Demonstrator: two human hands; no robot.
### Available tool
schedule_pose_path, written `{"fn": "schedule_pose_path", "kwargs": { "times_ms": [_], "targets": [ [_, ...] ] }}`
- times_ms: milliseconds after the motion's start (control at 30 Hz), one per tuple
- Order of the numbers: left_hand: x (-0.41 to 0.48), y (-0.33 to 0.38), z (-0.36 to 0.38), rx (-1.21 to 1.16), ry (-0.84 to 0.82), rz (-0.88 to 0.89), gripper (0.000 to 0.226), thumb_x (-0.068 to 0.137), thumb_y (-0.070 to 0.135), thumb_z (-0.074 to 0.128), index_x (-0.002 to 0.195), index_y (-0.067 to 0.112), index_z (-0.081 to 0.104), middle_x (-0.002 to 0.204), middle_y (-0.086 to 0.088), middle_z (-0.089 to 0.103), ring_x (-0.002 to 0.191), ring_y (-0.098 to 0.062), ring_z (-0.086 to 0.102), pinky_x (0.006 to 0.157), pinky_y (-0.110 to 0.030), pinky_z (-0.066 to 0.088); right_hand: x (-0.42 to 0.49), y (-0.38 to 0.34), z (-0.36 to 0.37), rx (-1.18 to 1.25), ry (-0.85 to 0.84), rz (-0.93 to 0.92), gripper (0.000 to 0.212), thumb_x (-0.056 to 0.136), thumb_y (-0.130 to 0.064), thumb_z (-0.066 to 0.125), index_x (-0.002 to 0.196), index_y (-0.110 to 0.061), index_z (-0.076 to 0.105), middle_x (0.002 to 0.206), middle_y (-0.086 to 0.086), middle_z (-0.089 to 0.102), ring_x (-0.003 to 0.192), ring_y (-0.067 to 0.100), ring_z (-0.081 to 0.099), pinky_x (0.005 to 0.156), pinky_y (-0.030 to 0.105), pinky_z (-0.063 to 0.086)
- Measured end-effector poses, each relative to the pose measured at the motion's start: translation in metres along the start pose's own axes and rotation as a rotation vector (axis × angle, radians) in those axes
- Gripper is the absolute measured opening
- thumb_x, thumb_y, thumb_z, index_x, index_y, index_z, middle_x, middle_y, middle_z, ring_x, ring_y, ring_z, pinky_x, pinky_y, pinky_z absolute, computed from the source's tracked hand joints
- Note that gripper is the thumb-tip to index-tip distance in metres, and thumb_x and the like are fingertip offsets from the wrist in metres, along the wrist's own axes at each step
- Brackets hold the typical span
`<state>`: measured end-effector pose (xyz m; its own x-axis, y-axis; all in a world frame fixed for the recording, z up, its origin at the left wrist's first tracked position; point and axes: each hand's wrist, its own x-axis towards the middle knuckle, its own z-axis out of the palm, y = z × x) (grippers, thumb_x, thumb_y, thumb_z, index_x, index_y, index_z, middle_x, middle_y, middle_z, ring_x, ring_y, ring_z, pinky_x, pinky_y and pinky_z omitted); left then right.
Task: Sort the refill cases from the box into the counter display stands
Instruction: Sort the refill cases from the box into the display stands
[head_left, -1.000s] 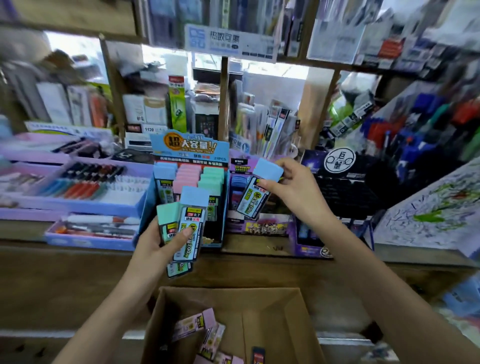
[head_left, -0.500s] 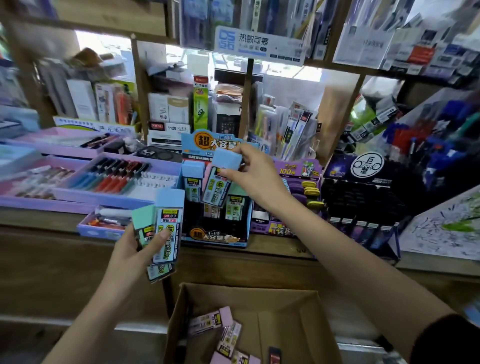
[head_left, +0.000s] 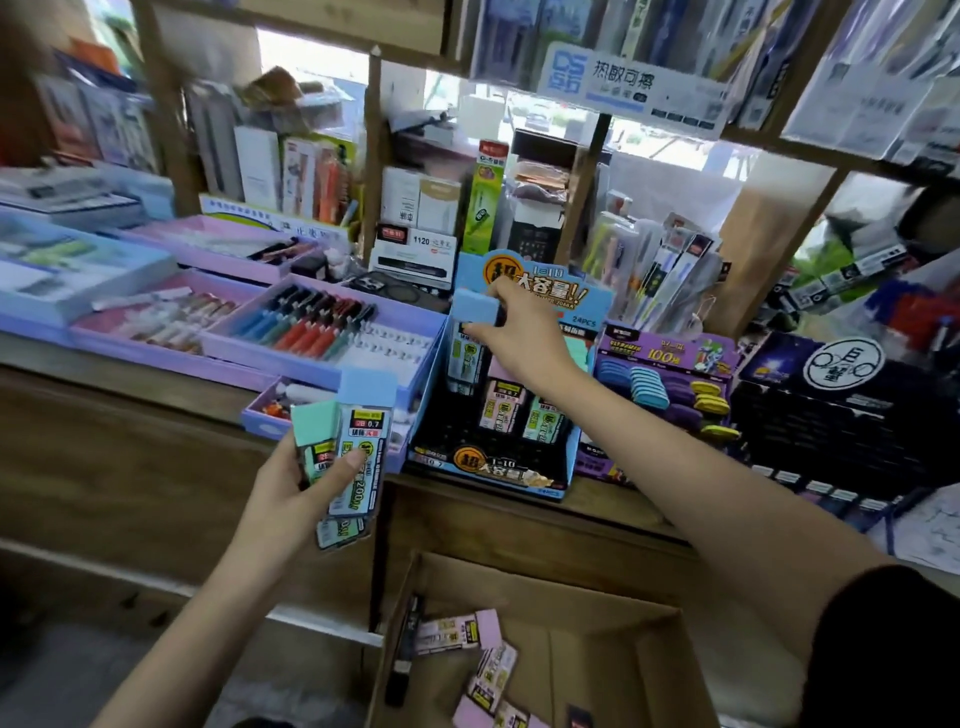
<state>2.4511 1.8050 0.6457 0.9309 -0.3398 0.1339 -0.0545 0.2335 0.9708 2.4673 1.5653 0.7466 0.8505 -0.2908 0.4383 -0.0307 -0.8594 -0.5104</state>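
Observation:
My right hand (head_left: 519, 332) pinches a blue-capped refill case (head_left: 474, 307) by its cap at the back-left slot of the blue counter display stand (head_left: 498, 467). Pink and green cases stand in the stand's other slots. Low on the left, my left hand (head_left: 301, 493) grips a small stack of refill cases (head_left: 353, 441), a blue-capped one on top and green ones beneath. The open cardboard box (head_left: 654, 639) sits at the bottom with several pink-capped refill cases (head_left: 467, 631) lying loose inside.
Purple trays of pens (head_left: 311, 332) fill the wooden counter left of the stand. A purple eraser display (head_left: 665, 384) and a black display box (head_left: 831, 415) stand to the right. Crowded shelves of stationery rise behind.
My right hand carried the blue-capped case leftward from the right of the stand down to its back-left slot. My left hand kept its stack. The view shifted left.

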Motion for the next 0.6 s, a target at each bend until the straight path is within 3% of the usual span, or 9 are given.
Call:
{"fn": "schedule_pose_path", "kwargs": {
  "times_ms": [200, 367, 467, 600],
  "targets": [
    [0.002, -0.003, 0.002, -0.016, -0.005, -0.029, 0.028, 0.075, 0.022, 0.066, 0.103, 0.025, 0.062, 0.092, 0.006, 0.074, 0.077, -0.012, 0.071, 0.055, -0.019, 0.054, -0.006, 0.005, 0.009, -0.15, -0.084, -0.079, 0.023, 0.082, -0.026, 0.069, 0.096, -0.017, 0.054, 0.082, 0.001, 0.059, 0.075, 0.027, 0.057, 0.064, 0.031, 0.035],
    [0.004, -0.004, 0.007, -0.024, -0.019, -0.048, 0.034, 0.071, 0.027, 0.066, 0.104, 0.022, 0.061, 0.094, 0.002, 0.074, 0.079, -0.015, 0.071, 0.056, -0.022, 0.055, -0.004, 0.005, 0.007, -0.145, -0.125, -0.058, 0.027, 0.08, -0.027, 0.071, 0.098, -0.018, 0.053, 0.094, 0.008, 0.065, 0.084, 0.029, 0.056, 0.068, 0.035, 0.042],
    [0.004, -0.003, 0.01, -0.033, -0.029, -0.05, 0.032, 0.073, 0.025, 0.066, 0.104, 0.022, 0.061, 0.094, 0.003, 0.074, 0.08, -0.015, 0.071, 0.056, -0.021, 0.055, -0.006, 0.006, 0.01, -0.311, -0.082, -0.169, 0.033, 0.082, -0.03, 0.069, 0.107, -0.014, 0.053, 0.098, 0.009, 0.062, 0.087, 0.026, 0.05, 0.068, 0.034, 0.031],
    [0.003, -0.003, 0.013, -0.026, -0.031, -0.045, 0.03, 0.078, 0.02, 0.065, 0.108, 0.019, 0.061, 0.095, 0.001, 0.074, 0.081, -0.016, 0.071, 0.058, -0.021, 0.055, -0.007, 0.014, 0.02, -0.594, -0.013, -0.328, 0.046, 0.084, -0.03, 0.067, 0.124, -0.013, 0.049, 0.118, 0.008, 0.051, 0.109, 0.027, 0.043, 0.085, 0.035, 0.033]
  ]
}}
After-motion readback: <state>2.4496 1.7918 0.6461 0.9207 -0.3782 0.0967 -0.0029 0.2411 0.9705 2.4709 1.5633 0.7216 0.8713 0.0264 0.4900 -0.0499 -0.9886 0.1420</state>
